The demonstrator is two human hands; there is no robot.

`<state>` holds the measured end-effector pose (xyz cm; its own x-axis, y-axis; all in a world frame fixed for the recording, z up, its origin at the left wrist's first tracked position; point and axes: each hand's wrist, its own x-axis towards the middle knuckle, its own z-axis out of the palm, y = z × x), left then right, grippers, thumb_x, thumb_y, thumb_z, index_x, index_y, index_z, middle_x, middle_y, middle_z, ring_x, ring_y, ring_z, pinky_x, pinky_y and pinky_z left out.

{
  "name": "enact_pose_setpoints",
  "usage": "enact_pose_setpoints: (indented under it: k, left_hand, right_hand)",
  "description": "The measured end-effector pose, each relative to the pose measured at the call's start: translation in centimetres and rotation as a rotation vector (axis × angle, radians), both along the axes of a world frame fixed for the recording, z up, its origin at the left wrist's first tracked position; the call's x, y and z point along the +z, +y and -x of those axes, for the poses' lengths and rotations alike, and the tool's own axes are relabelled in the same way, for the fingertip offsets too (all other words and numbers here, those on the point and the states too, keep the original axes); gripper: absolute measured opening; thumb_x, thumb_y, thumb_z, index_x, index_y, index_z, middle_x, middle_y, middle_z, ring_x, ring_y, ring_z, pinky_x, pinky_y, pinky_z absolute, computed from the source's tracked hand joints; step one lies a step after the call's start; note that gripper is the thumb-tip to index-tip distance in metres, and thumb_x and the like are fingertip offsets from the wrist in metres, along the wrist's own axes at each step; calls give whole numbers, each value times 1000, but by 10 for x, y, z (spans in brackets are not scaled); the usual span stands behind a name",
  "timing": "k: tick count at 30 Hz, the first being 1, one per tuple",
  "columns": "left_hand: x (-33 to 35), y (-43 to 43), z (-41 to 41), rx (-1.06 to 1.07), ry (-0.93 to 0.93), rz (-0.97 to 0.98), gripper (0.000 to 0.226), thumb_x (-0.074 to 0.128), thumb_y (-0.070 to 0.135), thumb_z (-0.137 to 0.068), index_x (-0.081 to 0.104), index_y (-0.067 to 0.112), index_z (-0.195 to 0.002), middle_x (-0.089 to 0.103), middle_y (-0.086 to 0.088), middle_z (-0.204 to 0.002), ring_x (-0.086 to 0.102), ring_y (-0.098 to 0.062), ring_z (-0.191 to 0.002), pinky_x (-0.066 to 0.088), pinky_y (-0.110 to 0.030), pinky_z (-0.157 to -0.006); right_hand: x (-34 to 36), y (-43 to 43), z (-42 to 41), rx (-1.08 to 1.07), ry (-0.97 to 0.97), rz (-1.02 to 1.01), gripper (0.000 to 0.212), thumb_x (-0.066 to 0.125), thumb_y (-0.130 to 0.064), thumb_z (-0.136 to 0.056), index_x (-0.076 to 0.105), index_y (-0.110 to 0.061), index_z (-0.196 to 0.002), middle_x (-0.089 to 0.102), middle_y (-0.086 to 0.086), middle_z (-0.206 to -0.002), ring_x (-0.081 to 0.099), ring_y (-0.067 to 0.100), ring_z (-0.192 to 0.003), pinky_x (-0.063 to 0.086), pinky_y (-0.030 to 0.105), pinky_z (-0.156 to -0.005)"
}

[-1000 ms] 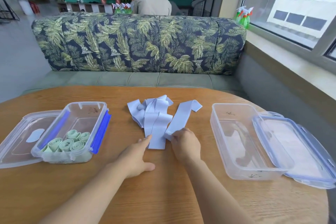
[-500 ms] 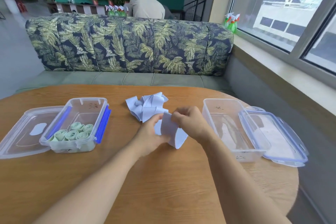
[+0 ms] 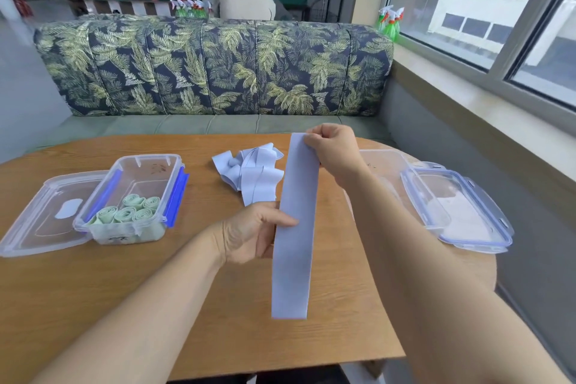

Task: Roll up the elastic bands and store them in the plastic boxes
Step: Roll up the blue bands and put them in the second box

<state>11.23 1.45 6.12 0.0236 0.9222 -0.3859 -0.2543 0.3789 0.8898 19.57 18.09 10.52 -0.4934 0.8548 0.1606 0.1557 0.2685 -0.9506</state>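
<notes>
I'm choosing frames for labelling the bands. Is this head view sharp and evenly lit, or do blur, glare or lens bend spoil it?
Head view: daylight from the window on the right, its sky washed out; the lilac band, pinched by left hand and right hand, is evenly lit and sharp, softer at its lower end; the wide lens bows the table edge.

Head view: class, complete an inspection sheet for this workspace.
Surface: round wooden table.
Job's things: long pale-blue elastic band, held up; heap of pale-blue bands; clear plastic box with rolled green bands; second clear box, partly behind the right arm; clear left lid; clear right lid.
Clutter: nothing seen.
Hands: right hand pinches the band's top; left hand grips its middle.
Cables: nothing seen.
Surroundings: leaf-print sofa, window, green spray bottles, seated person behind.
</notes>
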Motion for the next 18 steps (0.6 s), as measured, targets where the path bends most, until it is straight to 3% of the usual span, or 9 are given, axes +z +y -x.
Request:
enact_pose_setpoints:
  k: [5, 9, 11, 13, 15, 17, 18]
  left_hand:
    - [-23, 5, -8, -24, 156, 179, 19, 55, 9, -95, 62, 11, -112, 70, -8, -103, 68, -22, -93, 53, -36, -84]
    - [-52, 14, -12, 98, 437, 253, 25, 56, 9, -91, 60, 14, -115, 69, -8, -114, 68, -22, -104, 53, -39, -91]
    - [-59, 23, -11, 188, 507, 232, 23, 56, 10, -86, 63, 9, -107, 70, -14, -109, 68, -29, -99, 54, -39, -85]
    - [-65, 32, -7, 243, 574, 208, 27, 53, 18, -74, 63, 5, -96, 70, -17, -97, 67, -31, -82, 52, -38, -70]
    - [-66, 40, -4, 255, 613, 200, 23, 49, 18, -74, 59, 1, -86, 62, -12, -79, 53, -22, -63, 42, -30, -59]
    - [-66, 46, -3, 266, 617, 210, 12, 46, 7, -83, 57, 6, -79, 53, -2, -70, 42, -14, -55, 35, -21, -52]
    - [-67, 51, -1, 279, 599, 216, 18, 44, 2, -86, 59, 8, -80, 54, 1, -71, 42, -13, -55, 34, -19, -51]
  right_hand:
    - [-25, 13, 13, -37, -231, -14, 22, 55, -9, -79, 57, -20, -59, 51, -4, -56, 48, 20, -61, 42, 31, -62]
    - [-55, 18, 19, -19, -372, 34, 21, 54, -13, -80, 58, -24, -62, 57, -3, -66, 56, 25, -72, 48, 34, -67]
    - [-64, 24, 23, -24, -418, 47, 23, 54, -14, -82, 57, -25, -63, 58, -3, -70, 57, 24, -75, 48, 32, -69]
    - [-70, 31, 27, -38, -449, 53, 22, 52, -14, -84, 58, -25, -66, 62, -1, -78, 58, 24, -79, 48, 31, -70]
    - [-74, 38, 32, -50, -468, 63, 19, 49, -13, -85, 62, -24, -76, 64, 1, -87, 60, 25, -84, 49, 32, -73]
    - [-77, 46, 38, -60, -464, 72, 20, 48, -12, -85, 66, -22, -85, 65, 3, -90, 60, 26, -87, 49, 33, -74]
    - [-80, 50, 41, -66, -447, 83, 22, 47, -12, -86, 68, -21, -89, 65, 3, -91, 59, 26, -86, 48, 33, -74]
